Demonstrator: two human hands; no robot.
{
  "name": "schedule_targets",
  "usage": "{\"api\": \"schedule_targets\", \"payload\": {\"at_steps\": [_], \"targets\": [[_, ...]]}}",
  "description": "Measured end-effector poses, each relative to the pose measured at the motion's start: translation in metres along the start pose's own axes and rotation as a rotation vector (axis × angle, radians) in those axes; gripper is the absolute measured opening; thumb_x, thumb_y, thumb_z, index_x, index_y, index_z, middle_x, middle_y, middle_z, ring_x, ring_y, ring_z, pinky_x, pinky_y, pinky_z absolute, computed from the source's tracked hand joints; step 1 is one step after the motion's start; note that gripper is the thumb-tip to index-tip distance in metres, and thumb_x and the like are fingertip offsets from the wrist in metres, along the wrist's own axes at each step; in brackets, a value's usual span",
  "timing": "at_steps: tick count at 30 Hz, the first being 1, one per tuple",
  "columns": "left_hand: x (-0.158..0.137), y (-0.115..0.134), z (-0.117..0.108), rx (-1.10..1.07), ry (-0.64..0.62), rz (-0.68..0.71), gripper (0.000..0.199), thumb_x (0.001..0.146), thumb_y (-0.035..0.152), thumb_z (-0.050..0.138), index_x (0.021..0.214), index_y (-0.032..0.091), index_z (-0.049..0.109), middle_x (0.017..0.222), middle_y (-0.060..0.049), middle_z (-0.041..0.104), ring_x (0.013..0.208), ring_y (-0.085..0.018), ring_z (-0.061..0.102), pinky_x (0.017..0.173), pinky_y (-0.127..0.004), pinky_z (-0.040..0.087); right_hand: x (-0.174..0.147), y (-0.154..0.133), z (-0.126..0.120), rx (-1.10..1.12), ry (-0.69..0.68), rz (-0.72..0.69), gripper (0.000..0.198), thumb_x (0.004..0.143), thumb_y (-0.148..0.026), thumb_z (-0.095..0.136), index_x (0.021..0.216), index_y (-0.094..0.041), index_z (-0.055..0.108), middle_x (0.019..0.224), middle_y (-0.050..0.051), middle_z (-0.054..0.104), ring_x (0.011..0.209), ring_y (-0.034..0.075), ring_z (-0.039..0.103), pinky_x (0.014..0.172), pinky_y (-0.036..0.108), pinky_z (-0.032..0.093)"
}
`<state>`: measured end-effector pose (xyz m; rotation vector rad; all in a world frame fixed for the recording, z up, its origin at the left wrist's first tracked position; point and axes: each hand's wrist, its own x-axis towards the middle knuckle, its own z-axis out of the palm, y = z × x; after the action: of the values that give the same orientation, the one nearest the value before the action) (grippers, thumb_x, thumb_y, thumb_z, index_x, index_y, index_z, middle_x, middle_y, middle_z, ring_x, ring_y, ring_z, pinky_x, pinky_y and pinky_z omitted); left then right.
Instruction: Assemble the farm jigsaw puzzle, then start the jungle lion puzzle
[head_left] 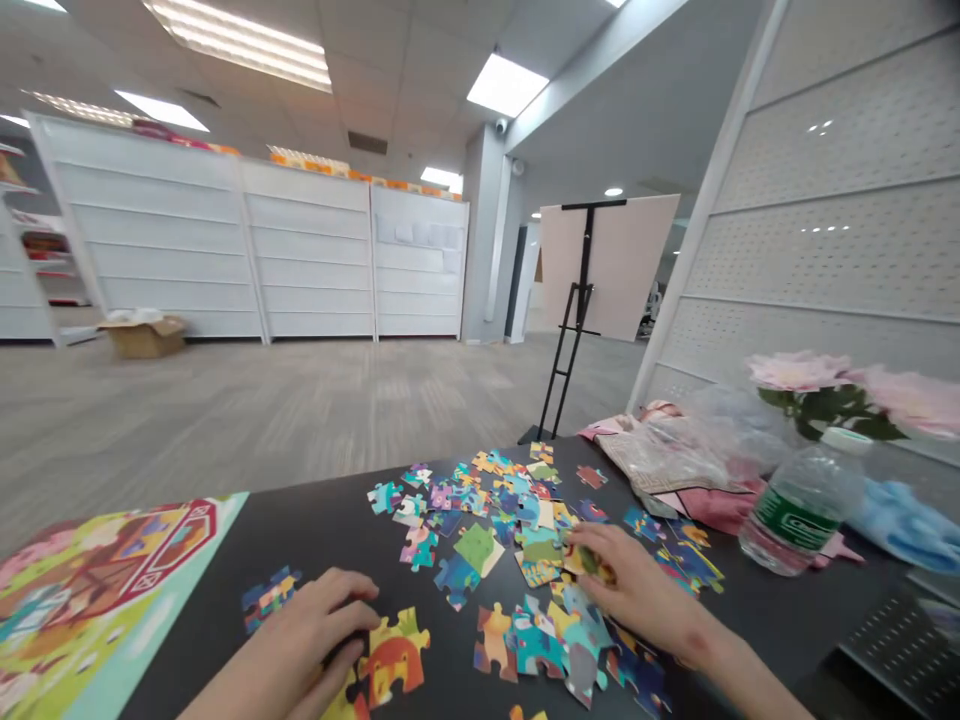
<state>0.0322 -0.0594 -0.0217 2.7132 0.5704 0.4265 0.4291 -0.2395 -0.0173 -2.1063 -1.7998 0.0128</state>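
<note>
My left hand (322, 630) rests on the black table with its fingers loosely bent and apart. Beside its fingertips lies a yellow puzzle piece (396, 655) with an orange animal face, and another yellow piece shows partly under the thumb. My right hand (634, 580) pinches a puzzle piece (592, 566) with green and brown colours over the right side of the loose pile. That pile of puzzle pieces (480, 545) spreads across the middle of the table, several overlapping. Nearer to me lie turquoise and grey animal pieces (536, 640). A small blue cluster (270, 597) sits left of my left hand.
A colourful picture sheet (112, 590) covers the table's left end. On the right stand a water bottle (802, 505), crumpled plastic and cloth (697, 460), pink flowers (802, 372) and a black perforated object (900, 640). An easel (574, 300) stands beyond the table.
</note>
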Motion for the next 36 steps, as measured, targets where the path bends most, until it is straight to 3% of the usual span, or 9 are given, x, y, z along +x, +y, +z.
{"api": "schedule_targets", "payload": {"at_steps": [3, 6, 9, 14, 18, 22, 28, 33, 36], "targets": [[0.001, 0.002, -0.009, -0.001, -0.006, -0.02, 0.026, 0.096, 0.017, 0.044, 0.106, 0.03, 0.065, 0.122, -0.003, 0.063, 0.111, -0.02, 0.062, 0.097, -0.029, 0.053, 0.019, 0.011, -0.02, 0.006, -0.074, 0.009, 0.031, 0.077, -0.035, 0.071, 0.105, -0.025, 0.074, 0.11, 0.008, 0.073, 0.1, 0.03, 0.069, 0.091, 0.044, 0.055], [0.004, 0.005, -0.014, 0.007, 0.008, -0.026, 0.028, 0.095, 0.015, 0.043, 0.106, 0.029, 0.064, 0.119, -0.003, 0.063, 0.108, -0.019, 0.062, 0.094, -0.028, 0.052, 0.068, 0.007, -0.028, 0.005, -0.044, -0.049, 0.035, 0.085, -0.043, 0.065, 0.113, -0.023, 0.072, 0.122, 0.011, 0.07, 0.115, 0.032, 0.064, 0.099, 0.045, 0.05], [0.007, 0.001, -0.012, 0.007, 0.012, 0.01, 0.028, 0.093, 0.011, 0.043, 0.104, 0.028, 0.063, 0.115, -0.002, 0.064, 0.103, -0.018, 0.062, 0.091, -0.028, 0.05, 0.146, -0.01, -0.012, 0.0, -0.104, -0.168, 0.04, 0.093, -0.031, 0.048, 0.127, -0.019, 0.067, 0.133, 0.011, 0.065, 0.126, 0.025, 0.059, 0.109, 0.039, 0.043], [0.005, -0.004, -0.008, 0.018, 0.032, 0.054, 0.028, 0.088, 0.007, 0.046, 0.102, 0.025, 0.062, 0.112, -0.003, 0.065, 0.1, -0.02, 0.062, 0.087, -0.028, 0.05, 0.239, -0.019, 0.035, -0.032, -0.241, -0.193, 0.052, 0.07, -0.029, 0.072, 0.121, -0.019, 0.073, 0.129, 0.012, 0.069, 0.121, 0.03, 0.063, 0.104, 0.037, 0.047], [0.005, 0.008, -0.014, 0.023, -0.015, -0.005, 0.032, 0.085, 0.003, 0.047, 0.101, 0.025, 0.064, 0.112, -0.002, 0.066, 0.101, -0.021, 0.062, 0.088, -0.03, 0.05, 0.228, -0.009, 0.055, -0.027, -0.287, -0.274, 0.032, 0.075, -0.031, 0.068, 0.103, -0.022, 0.079, 0.115, 0.009, 0.075, 0.109, 0.029, 0.068, 0.099, 0.035, 0.049], [0.008, 0.016, -0.017, 0.011, -0.053, 0.008, 0.028, 0.082, 0.003, 0.052, 0.094, 0.025, 0.063, 0.11, -0.001, 0.067, 0.099, -0.021, 0.06, 0.086, -0.03, 0.05, 0.189, -0.004, 0.055, -0.029, -0.217, -0.311, 0.032, 0.092, -0.032, 0.051, 0.108, -0.02, 0.075, 0.116, 0.012, 0.073, 0.114, 0.027, 0.064, 0.103, 0.037, 0.045], [0.006, 0.012, -0.015, 0.014, -0.002, 0.052, 0.03, 0.084, 0.002, 0.047, 0.097, 0.025, 0.062, 0.111, -0.003, 0.065, 0.097, -0.021, 0.06, 0.084, -0.03, 0.049, 0.194, -0.016, 0.041, -0.055, -0.092, -0.133, 0.046, 0.103, -0.031, 0.029, 0.104, -0.013, 0.071, 0.109, 0.013, 0.072, 0.108, 0.027, 0.064, 0.097, 0.04, 0.047], [0.004, 0.006, -0.013, -0.019, 0.024, 0.056, 0.027, 0.088, 0.007, 0.046, 0.099, 0.026, 0.062, 0.111, -0.003, 0.065, 0.098, -0.021, 0.061, 0.086, -0.03, 0.049, 0.215, -0.006, 0.027, -0.055, -0.25, -0.016, 0.024, 0.099, -0.037, 0.058, 0.104, -0.016, 0.069, 0.104, 0.005, 0.072, 0.096, 0.02, 0.067, 0.089, 0.039, 0.053], [0.003, 0.004, -0.01, -0.042, -0.011, 0.021, 0.026, 0.089, 0.007, 0.045, 0.099, 0.025, 0.062, 0.113, -0.003, 0.064, 0.1, -0.021, 0.061, 0.087, -0.031, 0.048, 0.211, 0.008, 0.021, -0.098, -0.349, 0.096, 0.025, 0.095, -0.039, 0.066, 0.103, -0.015, 0.068, 0.104, 0.005, 0.071, 0.093, 0.019, 0.068, 0.086, 0.04, 0.056]]}}
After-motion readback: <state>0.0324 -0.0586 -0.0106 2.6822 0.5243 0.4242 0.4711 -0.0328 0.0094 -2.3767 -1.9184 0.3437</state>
